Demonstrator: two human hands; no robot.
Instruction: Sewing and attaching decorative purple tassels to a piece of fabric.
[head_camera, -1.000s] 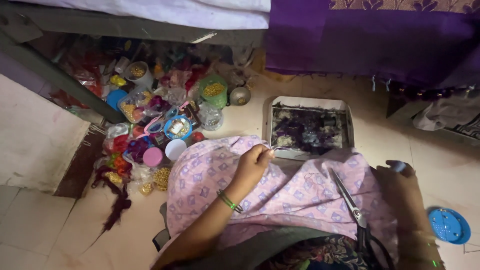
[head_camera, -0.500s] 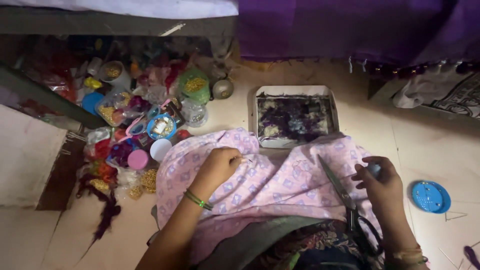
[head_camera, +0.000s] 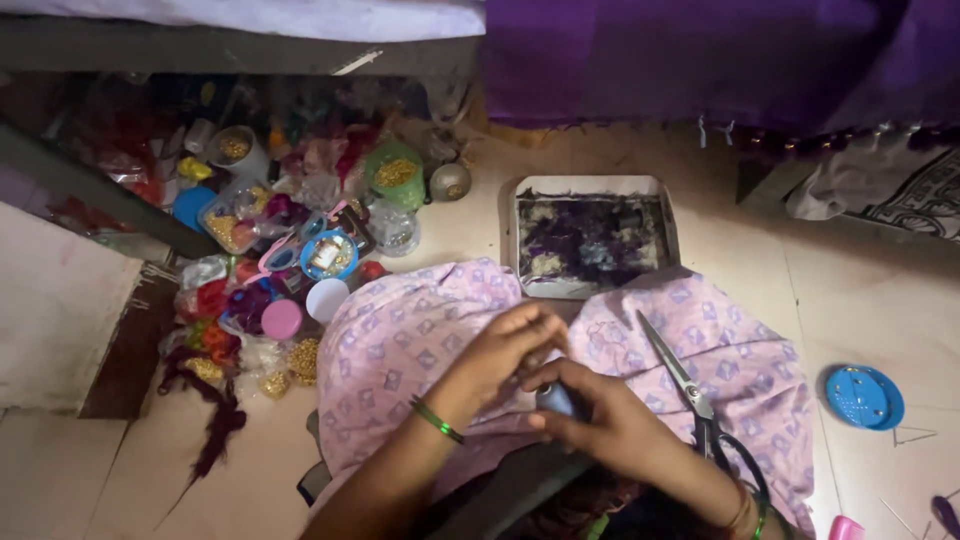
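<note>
Pale floor tiles (head_camera: 880, 290) fill the head view, with a purple cloth (head_camera: 700, 60) hanging from a bed edge along the top, so the person evidently sits on the floor with everything within arm's reach. A pink patterned cloth (head_camera: 420, 330) is spread over the lap, and serves as the working surface, catching anything small that drops. At its middle the two hands meet: the left hand (head_camera: 510, 350), a green bangle (head_camera: 436, 420) on its wrist, comes in from the left with fingers curled and pinched together over a small bluish-grey object (head_camera: 556, 398), while the right hand (head_camera: 610, 425) is clenched around that object from below, holding it steady at the lap's centre; what the object is cannot be told. Scissors (head_camera: 690, 385) lie open-bladed on the cloth just right of the right hand, parked close for quick pickup. Beyond the knees sits a white tray (head_camera: 595, 187) of dark purple scraps. To the left, a crowd of small containers of beads and trimmings (head_camera: 290, 250) is clustered under the bed, and a blue round lid (head_camera: 864, 397) lies apart on the right.
</note>
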